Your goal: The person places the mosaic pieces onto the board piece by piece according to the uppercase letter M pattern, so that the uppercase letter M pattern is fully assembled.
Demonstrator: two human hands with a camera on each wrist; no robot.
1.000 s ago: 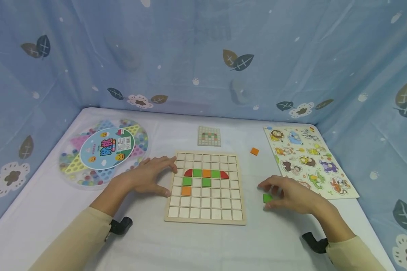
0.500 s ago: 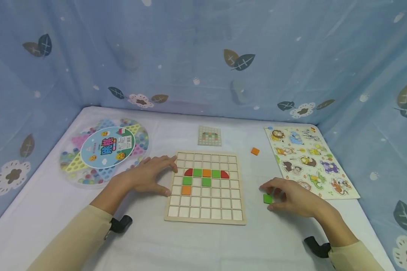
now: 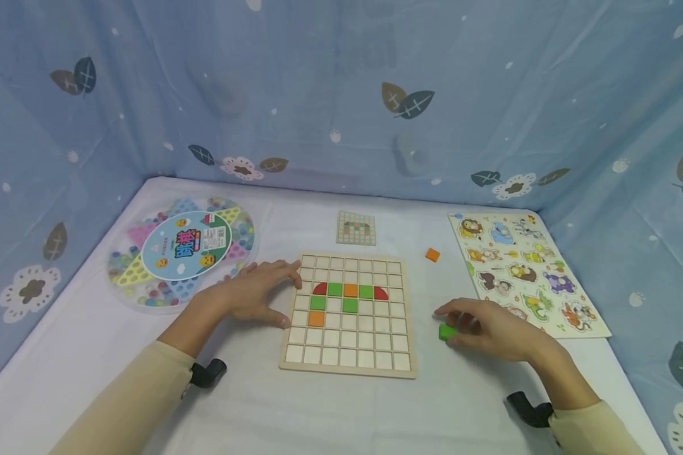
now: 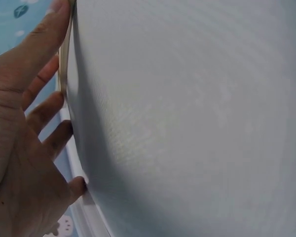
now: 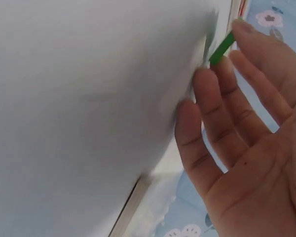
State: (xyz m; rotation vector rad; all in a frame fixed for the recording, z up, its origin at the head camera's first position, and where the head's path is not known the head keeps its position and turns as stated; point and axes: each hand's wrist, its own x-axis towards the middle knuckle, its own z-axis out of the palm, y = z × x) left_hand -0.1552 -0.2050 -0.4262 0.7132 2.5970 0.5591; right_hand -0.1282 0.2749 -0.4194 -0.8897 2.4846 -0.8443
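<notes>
A wooden grid board [image 3: 348, 366] lies in the middle of the table in the head view. Red quarter-round, green and orange tiles fill several of its upper squares. My left hand [image 3: 256, 294] rests at the board's left edge, thumb and fingers spread apart and touching the rim. To the right of the board, my right hand [image 3: 492, 328] pinches a green square tile [image 3: 446, 332] between thumb and fingertips. The right wrist view shows that green tile [image 5: 222, 48] tilted, one edge close to the tabletop.
A small pattern card [image 3: 356, 229] lies behind the board. One orange tile [image 3: 432, 254] sits beyond the right hand. An animal puzzle board [image 3: 569, 323] lies at the right, and a round box of colored beads [image 3: 186, 246] at the left. Patterned blue cloth [image 3: 330, 82] surrounds the table.
The right fingers have closed on the green tile, which lay flat half a second ago and is now tilted. My left hand stays at the board's edge. The head view has shifted slightly.
</notes>
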